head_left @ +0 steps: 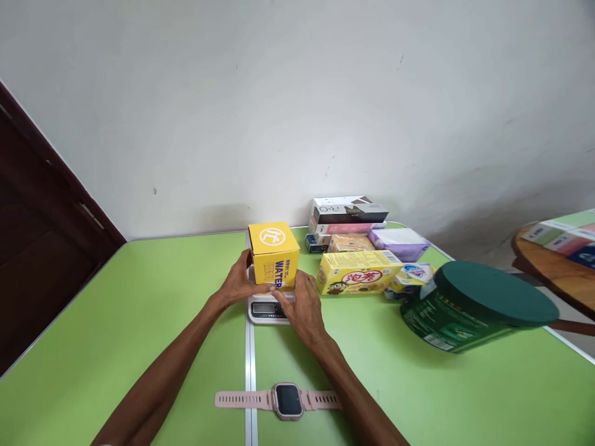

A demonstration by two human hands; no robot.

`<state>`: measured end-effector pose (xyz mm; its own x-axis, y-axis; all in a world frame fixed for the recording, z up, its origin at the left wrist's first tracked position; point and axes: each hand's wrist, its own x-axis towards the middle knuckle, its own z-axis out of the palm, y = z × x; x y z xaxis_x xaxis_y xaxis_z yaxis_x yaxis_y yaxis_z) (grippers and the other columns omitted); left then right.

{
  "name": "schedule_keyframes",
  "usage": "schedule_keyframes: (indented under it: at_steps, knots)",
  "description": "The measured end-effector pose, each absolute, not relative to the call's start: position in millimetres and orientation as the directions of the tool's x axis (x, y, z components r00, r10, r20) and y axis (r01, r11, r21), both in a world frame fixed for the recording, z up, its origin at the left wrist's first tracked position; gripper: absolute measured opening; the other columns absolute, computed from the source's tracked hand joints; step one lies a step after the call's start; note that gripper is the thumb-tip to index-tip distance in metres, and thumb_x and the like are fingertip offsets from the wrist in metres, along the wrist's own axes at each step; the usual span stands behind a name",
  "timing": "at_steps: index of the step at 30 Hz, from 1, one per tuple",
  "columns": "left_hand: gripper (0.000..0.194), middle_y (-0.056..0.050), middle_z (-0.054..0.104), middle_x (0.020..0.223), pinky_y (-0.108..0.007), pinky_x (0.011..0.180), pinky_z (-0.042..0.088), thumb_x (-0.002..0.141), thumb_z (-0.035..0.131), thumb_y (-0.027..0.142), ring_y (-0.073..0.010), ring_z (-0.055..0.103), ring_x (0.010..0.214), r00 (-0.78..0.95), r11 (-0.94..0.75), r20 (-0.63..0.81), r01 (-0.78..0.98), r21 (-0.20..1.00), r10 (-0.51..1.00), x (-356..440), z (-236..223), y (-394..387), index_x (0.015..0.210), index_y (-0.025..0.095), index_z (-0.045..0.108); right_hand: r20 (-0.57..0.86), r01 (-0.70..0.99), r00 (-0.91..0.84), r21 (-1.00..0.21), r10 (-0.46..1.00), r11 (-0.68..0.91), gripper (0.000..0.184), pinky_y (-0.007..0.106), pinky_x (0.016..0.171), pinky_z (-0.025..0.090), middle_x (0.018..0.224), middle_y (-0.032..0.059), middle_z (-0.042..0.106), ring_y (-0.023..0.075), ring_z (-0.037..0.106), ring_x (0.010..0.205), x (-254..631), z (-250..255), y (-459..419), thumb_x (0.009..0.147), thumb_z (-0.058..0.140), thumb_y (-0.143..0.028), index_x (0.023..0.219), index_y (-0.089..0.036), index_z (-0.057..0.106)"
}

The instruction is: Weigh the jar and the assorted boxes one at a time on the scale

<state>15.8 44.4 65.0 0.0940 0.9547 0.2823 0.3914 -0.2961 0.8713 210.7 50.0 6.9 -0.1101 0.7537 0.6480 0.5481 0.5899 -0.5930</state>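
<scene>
A yellow cardboard box (274, 254) with "WATER" printed on its front is on or just above a white digital kitchen scale (269, 319); the box hides most of the platform. My left hand (239, 280) grips the box's left side, its thumb along the lower front edge. On the right side, my right hand (303, 305) closes round the lower corner, thumb pointing at the other thumb. The scale's dark display faces me, too dim to read. Nearer to me, a pink-strapped smartwatch (288, 399) lies flat, its right strap end beside my right forearm.
Right of my hands lie a yellow snack box (357, 272), a purple-wrapped pack (400, 243) and several stacked boxes (348, 214) by the wall. A large dark-green tub (469, 310) stands at the right. A metal seam (250, 371) crosses the green table (162, 297). A wooden stool (548, 263) is beyond.
</scene>
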Motion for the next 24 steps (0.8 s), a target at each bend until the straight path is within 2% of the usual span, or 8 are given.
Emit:
schedule_keyframes:
  at_steps: [3,6,8,10,13,16,19,24]
  knots:
    - [0.106,-0.019,0.059,0.147,-0.056,0.117,0.044,0.059,0.096,0.044,-0.0369,0.056,0.138,0.113,-0.304,0.283,0.422,0.854,0.953,10.1,66.9,38.0,0.147,0.018,0.042,0.624,0.517,-0.131,-0.62,0.771,0.59,0.047,0.056,0.09,0.055,0.113,0.0182,0.069,0.0354,0.062,0.106,217.3,1.8,46.5,0.098,0.056,-0.057,0.122,-0.016,0.058]
    - [0.116,-0.022,0.045,0.16,-0.059,0.124,0.035,0.061,0.095,0.051,-0.0389,0.043,0.149,-0.004,-0.251,0.278,0.414,0.875,0.961,6.7,58.2,19.8,0.155,0.019,0.035,0.562,0.442,-0.115,-0.709,0.819,0.549,0.058,0.059,0.103,0.052,0.13,0.0204,0.067,0.0361,0.062,0.122,233.9,-7.3,38.5,0.096,0.058,-0.059,0.135,-0.016,0.055]
    - [0.105,-0.022,0.041,0.162,-0.058,0.124,0.035,0.074,0.084,0.059,-0.0367,0.042,0.151,-0.136,-0.186,0.249,0.364,0.913,0.959,7.4,43.4,3.2,0.157,0.02,0.032,0.467,0.37,-0.078,-0.807,0.881,0.46,0.06,0.058,0.106,0.052,0.137,0.0201,0.066,0.0346,0.063,0.127,246.6,-13.5,30.5,0.095,0.06,-0.058,0.138,-0.017,0.054]
    - [0.085,-0.022,0.046,0.159,-0.056,0.121,0.04,0.089,0.066,0.064,-0.0337,0.048,0.147,-0.252,-0.127,0.208,0.303,0.944,0.945,9.5,25.3,-11.2,0.154,0.021,0.036,0.345,0.298,-0.047,-0.891,0.938,0.342,0.058,0.056,0.105,0.053,0.138,0.0198,0.067,0.0331,0.066,0.124,256.3,-17.2,22.3,0.094,0.061,-0.058,0.137,-0.018,0.056]
    - [0.068,-0.019,0.058,0.149,-0.052,0.117,0.046,0.097,0.05,0.068,-0.0299,0.058,0.139,-0.399,-0.06,0.158,0.247,0.967,0.903,10.8,3.5,-20.4,0.147,0.021,0.045,0.24,0.229,-0.028,-0.943,0.97,0.24,0.059,0.056,0.107,0.052,0.135,0.0212,0.069,0.0331,0.069,0.122,261.8,-16.8,14.8,0.093,0.061,-0.059,0.134,-0.016,0.058]
    - [0.065,-0.018,0.065,0.14,-0.049,0.113,0.051,0.099,0.042,0.07,-0.0274,0.065,0.131,-0.463,-0.057,0.122,0.153,0.987,0.878,7.6,-4.5,-17.8,0.141,0.02,0.048,0.23,0.219,-0.022,-0.948,0.973,0.23,0.058,0.055,0.107,0.053,0.133,0.0217,0.07,0.0335,0.07,0.12,260.6,-13.6,15.2,0.091,0.061,-0.058,0.13,-0.015,0.061]
    - [0.068,-0.02,0.066,0.137,-0.05,0.111,0.052,0.097,0.045,0.072,-0.0286,0.07,0.124,-0.466,-0.069,0.092,0.067,0.995,0.88,3.9,-3.1,-16.5,0.138,0.018,0.049,0.259,0.25,-0.024,-0.934,0.966,0.257,0.053,0.055,0.104,0.054,0.127,0.0196,0.073,0.033,0.072,0.115,260.0,-12.7,19.1,0.088,0.063,-0.054,0.125,-0.016,0.064]
    - [0.069,-0.02,0.066,0.136,-0.051,0.109,0.052,0.096,0.047,0.071,-0.0293,0.071,0.12,-0.433,-0.058,0.138,0.194,0.979,0.891,4.5,0.8,-25.1,0.139,0.017,0.05,0.316,0.276,-0.034,-0.909,0.948,0.313,0.046,0.053,0.101,0.055,0.12,0.017,0.075,0.0309,0.073,0.109,262.0,-14.8,21.3,0.088,0.062,-0.05,0.12,-0.016,0.065]
